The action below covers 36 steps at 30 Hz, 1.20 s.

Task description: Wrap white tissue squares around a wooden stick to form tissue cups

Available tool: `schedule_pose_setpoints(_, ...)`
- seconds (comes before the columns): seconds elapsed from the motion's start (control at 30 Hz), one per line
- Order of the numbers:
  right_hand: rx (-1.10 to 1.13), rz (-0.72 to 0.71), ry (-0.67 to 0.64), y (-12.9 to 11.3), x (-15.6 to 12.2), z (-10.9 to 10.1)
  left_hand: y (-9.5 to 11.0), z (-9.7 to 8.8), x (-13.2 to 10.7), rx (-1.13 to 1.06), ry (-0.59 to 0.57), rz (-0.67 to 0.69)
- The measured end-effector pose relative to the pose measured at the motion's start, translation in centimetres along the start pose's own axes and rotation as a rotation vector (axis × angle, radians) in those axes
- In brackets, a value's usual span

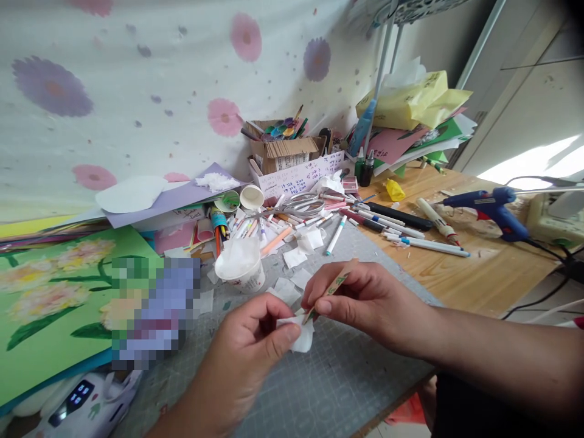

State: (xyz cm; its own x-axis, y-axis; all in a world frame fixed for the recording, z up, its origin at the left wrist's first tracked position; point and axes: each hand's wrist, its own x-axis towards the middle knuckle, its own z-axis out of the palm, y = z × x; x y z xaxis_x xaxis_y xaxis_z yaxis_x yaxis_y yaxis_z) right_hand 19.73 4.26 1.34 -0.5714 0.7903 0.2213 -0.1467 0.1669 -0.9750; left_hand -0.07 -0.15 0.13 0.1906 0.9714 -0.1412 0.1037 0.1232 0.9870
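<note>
My left hand (260,340) pinches a small white piece of paper (302,340) between thumb and fingers, above the grey cutting mat (337,389). In my right hand (365,298) is a thin, flat tan strip with green print (338,281), held between thumb and fingers. Its lower tip touches the white paper close to my left thumb. Whether the paper is tissue I cannot tell. Just beyond the hands, more white paper squares (285,291) lie on the mat.
A white paper cup (240,274) stands behind my left hand. Several markers (337,236) and scissors (303,205) lie in a pile behind. A blue glue gun (493,204) rests at right, its cable (533,298) hanging near my right arm. Green flower artwork (55,274) is at left.
</note>
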Motion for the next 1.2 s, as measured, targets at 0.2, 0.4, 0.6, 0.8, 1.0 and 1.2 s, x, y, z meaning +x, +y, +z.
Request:
schedule_pose_setpoints(0.2, 0.103, -0.031, -0.064, -0.5, 0.6, -0.3, 0.3, -0.2, -0.2, 0.015, -0.023, 0.082)
schedule_pose_setpoints(0.4, 0.082, -0.116, -0.107, -1.2, 0.4, -0.2, 0.5, 0.0, -0.3, -0.097, -0.127, -0.003)
schedule_pose_setpoints(0.6, 0.044, -0.159, -0.108, -1.0, 0.1, -0.2, 0.8, 0.1, -0.3, -0.112, -0.138, -0.060)
schedule_pose_setpoints(0.8, 0.005, -0.205, -0.125, -0.9, 0.0, -0.2, 0.9, 0.0, -0.5, -0.045, -0.122, -0.091)
schedule_pose_setpoints(1.0, -0.005, -0.218, -0.119, -1.0, 0.0, -0.1, 1.0, 0.1, -0.6, -0.039, -0.132, -0.126)
schedule_pose_setpoints(1.2, -0.064, -0.229, -0.124, -1.1, 0.1, -0.1, 1.0, 0.1, -0.5, -0.002, -0.121, -0.151)
